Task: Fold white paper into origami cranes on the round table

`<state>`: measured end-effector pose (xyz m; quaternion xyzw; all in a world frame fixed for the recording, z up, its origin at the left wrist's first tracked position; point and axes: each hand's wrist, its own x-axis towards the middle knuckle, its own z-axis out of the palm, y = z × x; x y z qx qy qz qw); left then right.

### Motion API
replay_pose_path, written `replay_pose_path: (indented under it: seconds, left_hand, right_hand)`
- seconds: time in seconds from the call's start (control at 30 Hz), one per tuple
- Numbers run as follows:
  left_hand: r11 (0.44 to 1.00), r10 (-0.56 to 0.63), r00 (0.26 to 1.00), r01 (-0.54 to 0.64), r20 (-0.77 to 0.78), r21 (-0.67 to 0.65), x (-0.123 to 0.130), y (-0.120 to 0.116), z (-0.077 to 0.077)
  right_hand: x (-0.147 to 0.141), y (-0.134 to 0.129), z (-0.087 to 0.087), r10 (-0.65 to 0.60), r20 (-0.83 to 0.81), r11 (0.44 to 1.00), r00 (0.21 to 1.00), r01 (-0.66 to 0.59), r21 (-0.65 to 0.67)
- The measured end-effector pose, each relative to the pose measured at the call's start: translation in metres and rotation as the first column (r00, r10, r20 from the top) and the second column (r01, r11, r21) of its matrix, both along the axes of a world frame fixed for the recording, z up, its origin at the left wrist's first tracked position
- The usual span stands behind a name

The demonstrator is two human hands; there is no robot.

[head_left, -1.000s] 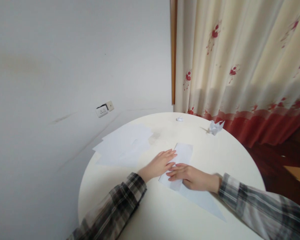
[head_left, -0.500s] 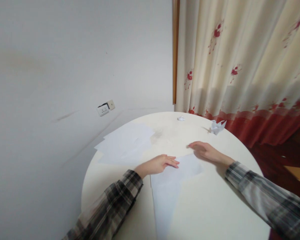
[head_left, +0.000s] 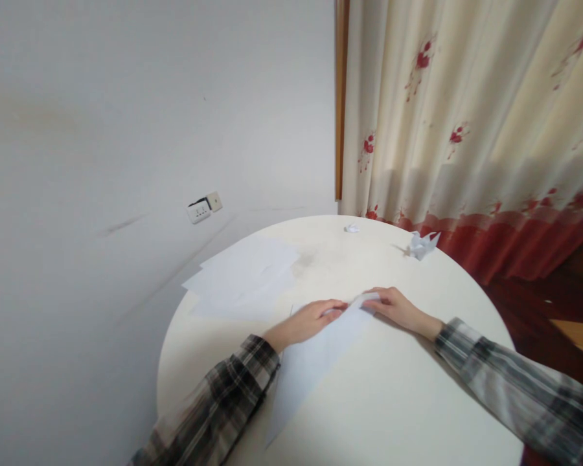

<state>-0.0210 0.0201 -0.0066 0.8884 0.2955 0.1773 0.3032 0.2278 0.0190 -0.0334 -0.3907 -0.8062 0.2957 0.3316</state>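
Note:
A folded white sheet of paper (head_left: 311, 366) lies slantwise on the table between my hands, its long narrow end toward me. My right hand (head_left: 401, 309) pinches the far right end of the sheet, which is lifted a little and curls. Along the sheet's upper edge, my left hand (head_left: 313, 321) is closed on the paper with its fingers curled, and the fingertips are partly hidden. Both sleeves are plaid.
Several loose white sheets (head_left: 243, 275) lie spread at the table's left. A folded paper crane (head_left: 422, 245) stands near the right rim, and a small crumpled paper piece (head_left: 352, 228) is at the back. A wall and a flowered curtain (head_left: 466, 116) border the round table (head_left: 418, 401).
The sheet has turned, its near end swinging left. My right hand has come down onto its far end and lifted it. My left hand's fingers have curled at the edge.

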Motion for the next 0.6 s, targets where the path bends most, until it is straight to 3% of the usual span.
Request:
replay_pose_path:
  seconds: [0.1, 0.2, 0.23, 0.3, 0.37, 0.47, 0.6]
  left_hand:
    - [0.971, 0.089, 0.993, -0.103, 0.071, 0.218, -0.003, -0.005, 0.015]
    - [0.782, 0.153, 0.965, -0.250, 0.214, 0.571, 0.002, -0.023, 0.024]
    - [0.736, 0.111, 0.977, -0.205, 0.185, 0.645, 0.007, -0.030, 0.024]
    - [0.701, -0.017, 0.999, 0.041, -0.041, 0.712, 0.020, -0.044, 0.017]
    - [0.724, -0.020, 0.981, 0.147, -0.192, 0.674, 0.034, -0.050, 0.006]
    - [0.818, 0.112, 0.974, 0.023, -0.199, 0.575, 0.047, -0.046, -0.013]
    - [0.852, 0.176, 0.972, -0.071, -0.157, 0.518, 0.049, -0.034, -0.023]
  right_hand:
    - [-0.001, 0.001, -0.005, -0.090, 0.011, 0.994, 0.996, 0.090, -0.057]
    - [-0.001, 0.003, -0.008, -0.106, -0.012, 0.990, 0.994, 0.104, -0.094]
    - [-0.001, 0.003, -0.009, -0.111, -0.024, 0.988, 0.994, 0.107, -0.109]
    - [-0.001, 0.003, -0.008, -0.128, -0.037, 0.984, 0.991, 0.122, -0.132]
    - [0.000, 0.003, -0.007, -0.147, -0.039, 0.979, 0.988, 0.140, -0.147]
    - [0.000, 0.003, -0.004, -0.162, -0.049, 0.969, 0.986, 0.150, -0.194]
    - [0.001, 0.004, -0.004, -0.152, -0.095, 0.962, 0.984, 0.126, -0.243]
